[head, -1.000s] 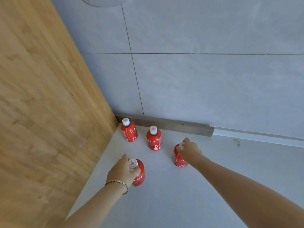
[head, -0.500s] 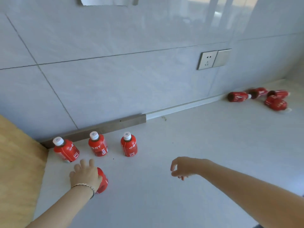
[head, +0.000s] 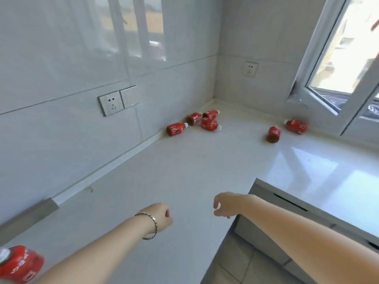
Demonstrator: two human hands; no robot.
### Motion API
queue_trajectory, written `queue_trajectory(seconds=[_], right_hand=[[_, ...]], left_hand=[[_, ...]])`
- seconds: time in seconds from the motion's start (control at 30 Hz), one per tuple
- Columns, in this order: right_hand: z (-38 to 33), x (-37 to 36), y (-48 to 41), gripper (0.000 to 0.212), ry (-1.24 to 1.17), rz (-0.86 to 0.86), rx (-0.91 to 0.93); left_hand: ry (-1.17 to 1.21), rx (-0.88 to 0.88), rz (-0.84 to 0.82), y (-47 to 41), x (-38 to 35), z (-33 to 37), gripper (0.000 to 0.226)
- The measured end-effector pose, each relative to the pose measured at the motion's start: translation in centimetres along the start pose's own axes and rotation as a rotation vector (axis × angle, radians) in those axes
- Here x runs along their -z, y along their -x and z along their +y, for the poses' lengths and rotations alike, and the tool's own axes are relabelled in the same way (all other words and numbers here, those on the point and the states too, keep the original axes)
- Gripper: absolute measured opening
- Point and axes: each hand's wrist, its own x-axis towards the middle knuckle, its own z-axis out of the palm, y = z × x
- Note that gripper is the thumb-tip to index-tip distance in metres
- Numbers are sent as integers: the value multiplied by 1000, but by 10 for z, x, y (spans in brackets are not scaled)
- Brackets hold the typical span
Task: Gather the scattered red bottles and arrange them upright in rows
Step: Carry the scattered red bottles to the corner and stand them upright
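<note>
Swung right from the upright row, down to one red bottle [head: 19, 264] at the near-left edge, toward fallen bottles: four [head: 208, 125] far along the wall, two [head: 273, 134] by the window; left hand [head: 162, 217] loosely curled, right hand [head: 225, 203] half open, both now empty, likely reaching next.

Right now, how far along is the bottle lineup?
Done: only one bottle shows at the lower left edge, too blurred to tell if upright. In hand: nothing; left hand and right hand are both empty above the counter. Left: four bottles lie by the wall, two more near the window.
</note>
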Motion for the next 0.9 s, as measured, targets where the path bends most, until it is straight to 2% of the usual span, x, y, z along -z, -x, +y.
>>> queue_trajectory(seconds=[0.13,0.27,0.43,0.63,0.8,0.9], right_hand=[[116,32,-3,40,39,33,-95],[231,73,-15,39,19,147,-191],[334,123,-39,39,-7,206,-253],[400,168,-96,38,-85,245,-298],[433,206,-171,37,-178,276,-369],[445,241,-211,37,-237,317,-437]], left_hand=[[14,-41,-8,-78,9,107,24],[-40,-87,50,-142,25,209,5],[-41,-121,76,-201,48,299,4],[-65,-144,68,-275,67,355,6],[-140,-148,64,-361,86,364,22],[-133,-144,17,-421,103,360,14]])
